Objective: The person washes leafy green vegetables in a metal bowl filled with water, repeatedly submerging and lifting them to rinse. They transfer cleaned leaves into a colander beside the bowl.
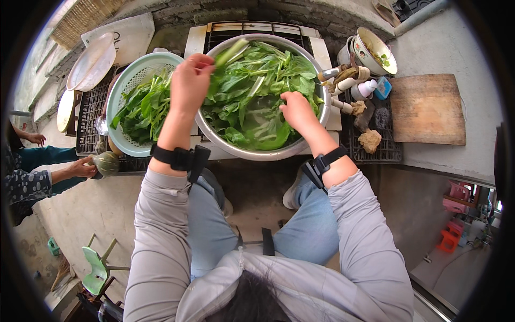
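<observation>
A wide metal basin [261, 155] holds water and many leafy greens [257, 68]. Over its left rim, my left hand [191, 80] grips a leafy green [231, 52], blurred, its pale stalk pointing up and right. My right hand [299, 110] is at the right part of the basin, fingers curled among the leaves by the open water; whether it grips one is hidden. Left of the basin stands a pale green plastic colander [114, 104] with more leafy greens [147, 106] in it. My left forearm crosses in front of its right side.
At the right lie a wooden cutting board [428, 108], enamel bowls [376, 50], a brown scrubber [369, 141] and a steel wool pad [381, 118] on a black crate. A person's hand [82, 167] at far left touches a green squash [106, 163]. A green chair [95, 269] stands lower left.
</observation>
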A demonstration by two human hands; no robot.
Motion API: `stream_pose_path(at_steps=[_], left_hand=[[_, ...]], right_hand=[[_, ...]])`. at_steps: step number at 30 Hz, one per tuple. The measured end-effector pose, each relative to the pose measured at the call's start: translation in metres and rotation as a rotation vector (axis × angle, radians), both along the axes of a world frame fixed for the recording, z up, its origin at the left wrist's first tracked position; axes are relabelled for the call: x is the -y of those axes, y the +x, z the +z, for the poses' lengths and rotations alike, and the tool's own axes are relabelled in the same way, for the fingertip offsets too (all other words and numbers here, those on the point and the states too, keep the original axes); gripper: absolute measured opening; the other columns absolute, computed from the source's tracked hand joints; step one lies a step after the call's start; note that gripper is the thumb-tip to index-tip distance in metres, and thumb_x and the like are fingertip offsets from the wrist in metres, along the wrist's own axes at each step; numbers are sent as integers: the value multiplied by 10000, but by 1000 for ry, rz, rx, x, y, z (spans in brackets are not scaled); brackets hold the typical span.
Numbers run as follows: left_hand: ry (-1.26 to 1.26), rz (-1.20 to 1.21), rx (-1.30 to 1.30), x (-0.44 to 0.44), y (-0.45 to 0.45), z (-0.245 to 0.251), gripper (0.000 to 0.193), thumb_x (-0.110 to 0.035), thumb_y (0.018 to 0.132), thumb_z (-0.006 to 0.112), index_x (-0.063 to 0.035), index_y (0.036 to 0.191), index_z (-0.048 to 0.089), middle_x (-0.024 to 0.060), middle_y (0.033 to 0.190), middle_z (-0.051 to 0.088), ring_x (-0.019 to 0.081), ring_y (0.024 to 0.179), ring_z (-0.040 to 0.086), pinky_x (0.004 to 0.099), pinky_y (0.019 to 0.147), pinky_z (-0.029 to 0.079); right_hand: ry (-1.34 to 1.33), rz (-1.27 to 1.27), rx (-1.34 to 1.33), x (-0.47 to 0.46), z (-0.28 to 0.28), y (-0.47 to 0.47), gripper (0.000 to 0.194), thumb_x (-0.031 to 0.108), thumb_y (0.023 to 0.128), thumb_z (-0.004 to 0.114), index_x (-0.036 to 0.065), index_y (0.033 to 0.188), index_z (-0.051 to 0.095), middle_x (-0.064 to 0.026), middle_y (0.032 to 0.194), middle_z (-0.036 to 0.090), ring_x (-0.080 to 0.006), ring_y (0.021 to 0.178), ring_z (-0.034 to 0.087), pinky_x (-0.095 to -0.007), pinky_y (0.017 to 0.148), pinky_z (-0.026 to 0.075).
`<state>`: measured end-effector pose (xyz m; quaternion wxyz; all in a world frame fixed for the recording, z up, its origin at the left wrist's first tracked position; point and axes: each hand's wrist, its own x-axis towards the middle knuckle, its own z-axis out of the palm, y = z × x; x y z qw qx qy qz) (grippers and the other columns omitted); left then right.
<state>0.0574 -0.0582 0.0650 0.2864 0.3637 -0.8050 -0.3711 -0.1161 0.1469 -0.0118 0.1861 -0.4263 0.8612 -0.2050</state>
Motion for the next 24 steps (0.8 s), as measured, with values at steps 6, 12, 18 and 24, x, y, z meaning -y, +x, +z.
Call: stream_pose_path(at_steps=[6, 12, 18, 24], left_hand=[[-288, 396, 792, 45, 59, 9, 219, -151, 837, 571, -145, 1030, 675, 86, 1050, 664, 270, 996, 622, 425, 875, 458], [202, 405, 1204, 67, 73, -17, 331, -215, 883, 560, -128, 1195, 627, 96, 1280, 576, 270, 1194, 539, 436, 960, 437], [-281, 355, 1082, 24, 36, 11, 203, -153, 837, 595, -121, 1004, 705, 74, 1033, 696, 269, 992, 652, 389, 826, 484], [264, -420, 46, -51, -30, -19, 272, -182, 943, 567, -62, 1179, 633, 76, 960, 690, 108, 845, 578, 263, 791, 469]], right_hand=[[9, 5, -76, -3, -11, 8, 228, 94, 751, 690, 55, 952, 590, -146, 860, 638, -352, 845, 621, -433, 747, 495], [-269, -53, 182, 5, 24, 12, 194, 37, 762, 640, 69, 947, 596, -105, 759, 639, -260, 735, 638, -359, 692, 505], [-584, -15, 521, 5, 58, -3, 192, 44, 829, 617, 37, 1014, 567, -31, 847, 592, -121, 782, 593, -271, 714, 510], [-793, 60, 772, 3, 67, -3, 212, -26, 839, 563, 37, 1036, 519, -21, 933, 546, -103, 899, 544, -267, 815, 487]])
